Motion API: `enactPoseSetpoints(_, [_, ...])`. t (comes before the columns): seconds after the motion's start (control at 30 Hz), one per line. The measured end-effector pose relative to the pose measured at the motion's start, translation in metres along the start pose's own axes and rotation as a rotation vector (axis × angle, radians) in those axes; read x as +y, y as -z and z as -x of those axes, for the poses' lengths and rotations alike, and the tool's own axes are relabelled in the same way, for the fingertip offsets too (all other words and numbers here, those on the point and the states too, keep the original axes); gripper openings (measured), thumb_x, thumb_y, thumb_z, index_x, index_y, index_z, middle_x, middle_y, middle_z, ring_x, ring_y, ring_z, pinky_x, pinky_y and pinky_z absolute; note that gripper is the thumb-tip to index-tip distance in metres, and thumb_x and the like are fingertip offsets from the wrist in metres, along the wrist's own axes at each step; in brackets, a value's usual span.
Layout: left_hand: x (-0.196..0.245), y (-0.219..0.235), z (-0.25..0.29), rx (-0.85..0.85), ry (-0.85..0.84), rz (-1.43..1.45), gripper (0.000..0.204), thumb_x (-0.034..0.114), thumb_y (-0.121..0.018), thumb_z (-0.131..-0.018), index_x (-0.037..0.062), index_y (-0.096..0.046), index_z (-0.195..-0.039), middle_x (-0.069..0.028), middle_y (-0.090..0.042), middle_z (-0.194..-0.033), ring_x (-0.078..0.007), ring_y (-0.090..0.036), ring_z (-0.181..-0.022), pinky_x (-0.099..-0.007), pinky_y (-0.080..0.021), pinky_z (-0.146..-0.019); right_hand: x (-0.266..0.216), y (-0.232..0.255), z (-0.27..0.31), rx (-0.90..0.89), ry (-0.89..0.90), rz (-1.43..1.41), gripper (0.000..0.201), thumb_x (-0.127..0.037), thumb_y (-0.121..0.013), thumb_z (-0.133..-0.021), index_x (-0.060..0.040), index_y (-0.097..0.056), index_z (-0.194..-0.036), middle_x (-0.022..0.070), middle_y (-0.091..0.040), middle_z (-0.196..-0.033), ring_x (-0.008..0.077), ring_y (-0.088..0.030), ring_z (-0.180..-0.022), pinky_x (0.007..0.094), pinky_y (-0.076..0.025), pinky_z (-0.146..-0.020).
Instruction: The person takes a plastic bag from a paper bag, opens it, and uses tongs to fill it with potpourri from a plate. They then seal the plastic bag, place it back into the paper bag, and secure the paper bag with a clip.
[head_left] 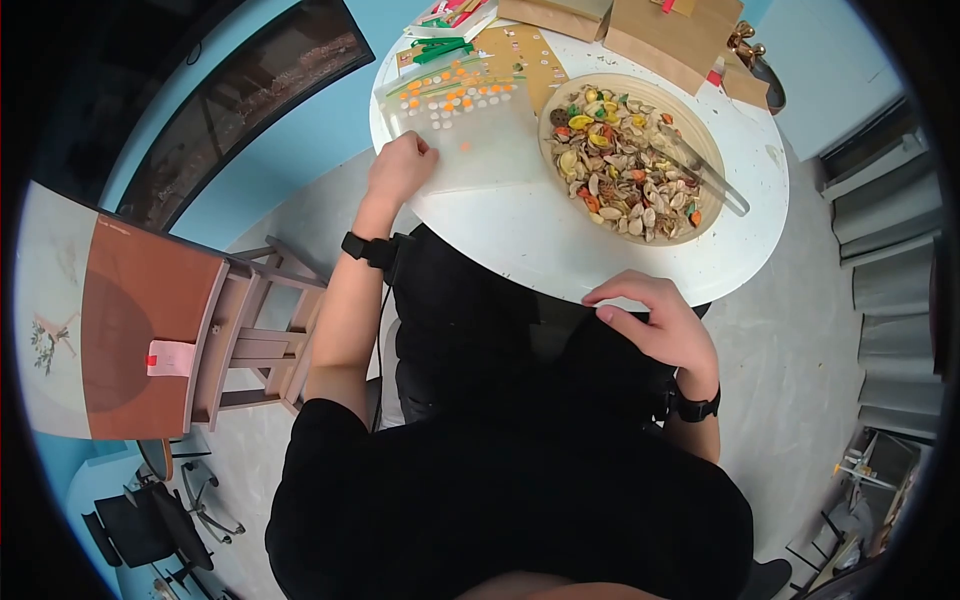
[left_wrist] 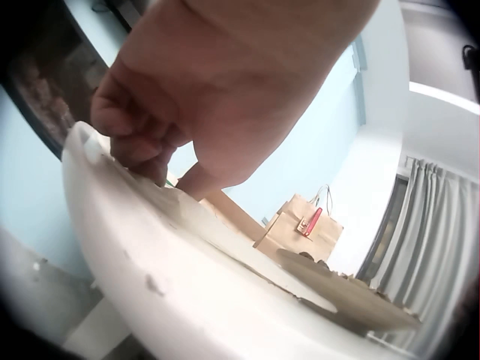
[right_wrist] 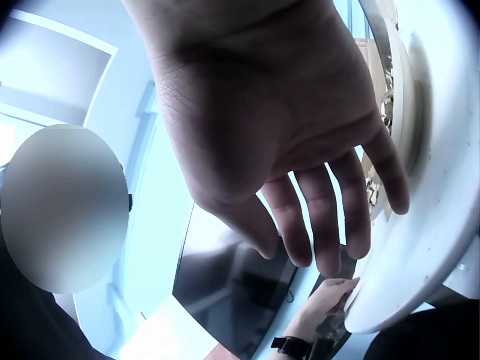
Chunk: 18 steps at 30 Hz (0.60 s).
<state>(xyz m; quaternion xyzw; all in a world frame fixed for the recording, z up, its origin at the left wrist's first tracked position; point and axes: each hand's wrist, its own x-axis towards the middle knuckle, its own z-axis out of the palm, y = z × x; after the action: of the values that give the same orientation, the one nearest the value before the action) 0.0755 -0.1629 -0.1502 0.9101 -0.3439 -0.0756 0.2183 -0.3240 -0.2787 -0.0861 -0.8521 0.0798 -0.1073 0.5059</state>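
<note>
A translucent zip bag [head_left: 490,160] with orange and white dots lies on the left of the white round table [head_left: 480,232]. My left hand [head_left: 402,165] is at its left edge, fingers curled and pinching the bag's edge; in the left wrist view the fingertips are partly hidden behind the hand [left_wrist: 217,82]. My right hand [head_left: 660,320] hangs over my lap at the table's front edge, fingers loosely bent and holding nothing. Nearest to it is a round tray [head_left: 690,232] heaped with dried slices and petals [head_left: 625,170], where metal tongs [head_left: 715,178] rest on the right side.
Brown paper bags [head_left: 665,45] stand at the back of the table. Left of them lie a golden patterned sheet [head_left: 530,60], green clips [head_left: 438,48] and a white box [head_left: 470,18] of small items. A wooden chair [head_left: 265,340] stands on the floor at left.
</note>
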Motion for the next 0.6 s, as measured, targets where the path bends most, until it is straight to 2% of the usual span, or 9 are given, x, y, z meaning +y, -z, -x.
enactPoseSetpoints(0.1, [0.003,0.006,0.005,0.069,-0.063,0.129,0.022,0.024,-0.066,-0.087,0.003,-0.07,-0.093,-0.0181,-0.074,-0.089,-0.0353,-0.072,-0.087,-0.0423,-0.055,-0.077,-0.001,-0.005,-0.001,0.005,0.024,0.0,0.016,-0.013,-0.071,-0.094,-0.0029,-0.074,-0.106,0.0107,-0.075,-0.098,0.0284,-0.07,-0.094,0.0358,-0.054,-0.084])
enactPoseSetpoints(0.2, [0.012,0.022,0.024,0.183,-0.156,0.195,0.015,0.017,-0.063,-0.089,0.0026,-0.066,-0.091,-0.0107,-0.073,-0.083,-0.027,-0.068,-0.074,-0.0367,-0.053,-0.072,-0.002,-0.002,0.001,0.013,0.001,-0.048,0.015,-0.011,-0.07,-0.094,-0.0025,-0.074,-0.106,0.0102,-0.076,-0.097,0.0273,-0.071,-0.092,0.0346,-0.054,-0.084])
enactPoseSetpoints(0.3, [0.001,0.037,0.042,0.136,-0.283,0.641,0.009,0.012,-0.062,-0.09,0.0031,-0.06,-0.09,-0.0034,-0.07,-0.086,-0.0158,-0.061,-0.073,-0.0307,-0.048,-0.07,0.0,-0.007,0.006,0.06,-0.002,-0.128,0.014,-0.009,-0.07,-0.095,-0.0018,-0.074,-0.106,0.0101,-0.076,-0.094,0.0256,-0.071,-0.091,0.0326,-0.054,-0.083])
enactPoseSetpoints(0.37, [0.012,0.058,0.084,0.094,-0.275,0.977,0.009,0.01,-0.061,-0.089,0.0037,-0.055,-0.087,-0.0012,-0.067,-0.091,-0.0102,-0.055,-0.079,-0.0256,-0.045,-0.072,0.001,-0.008,0.009,0.089,0.033,-0.161,0.014,-0.007,-0.069,-0.095,-0.0015,-0.073,-0.107,0.0101,-0.075,-0.094,0.0252,-0.071,-0.09,0.032,-0.054,-0.083])
enactPoseSetpoints(0.43, [0.038,0.08,0.138,0.046,-0.281,1.2,0.013,0.011,-0.062,-0.085,0.0047,-0.05,-0.082,-0.0061,-0.064,-0.091,-0.0134,-0.056,-0.084,-0.0256,-0.045,-0.075,0.004,-0.011,0.012,0.188,0.075,-0.221,0.015,-0.005,-0.067,-0.095,-0.0015,-0.073,-0.109,0.0101,-0.074,-0.095,0.0251,-0.071,-0.089,0.0317,-0.054,-0.083])
enactPoseSetpoints(0.5, [0.022,0.074,0.168,-0.075,-0.328,1.49,0.016,0.012,-0.061,-0.08,0.0034,-0.049,-0.078,-0.0114,-0.063,-0.087,-0.0188,-0.058,-0.079,-0.0285,-0.048,-0.073,0.009,-0.02,0.009,0.347,0.127,-0.305,0.017,-0.003,-0.066,-0.096,-0.0017,-0.072,-0.112,0.0101,-0.074,-0.098,0.0253,-0.07,-0.09,0.0319,-0.053,-0.084])
enactPoseSetpoints(0.53, [0.03,0.073,0.185,-0.109,-0.351,1.545,0.016,0.012,-0.062,-0.079,0.0023,-0.049,-0.076,-0.0136,-0.063,-0.085,-0.0213,-0.06,-0.076,-0.0312,-0.05,-0.07,0.01,-0.028,0.004,0.462,0.161,-0.299,0.021,-0.004,-0.065,-0.096,-0.0021,-0.07,-0.116,0.0089,-0.072,-0.104,0.0232,-0.068,-0.092,0.0321,-0.052,-0.086])
enactPoseSetpoints(0.6, [0.039,0.069,0.207,-0.169,-0.408,1.646,0.015,0.01,-0.062,-0.075,-0.0011,-0.051,-0.072,-0.0192,-0.064,-0.083,-0.0271,-0.063,-0.07,-0.0367,-0.053,-0.063,-0.002,-0.037,-0.007,0.421,0.172,-0.232,0.022,-0.004,-0.062,-0.098,-0.0013,-0.069,-0.118,0.0111,-0.07,-0.112,0.0207,-0.066,-0.1,0.0323,-0.05,-0.09])
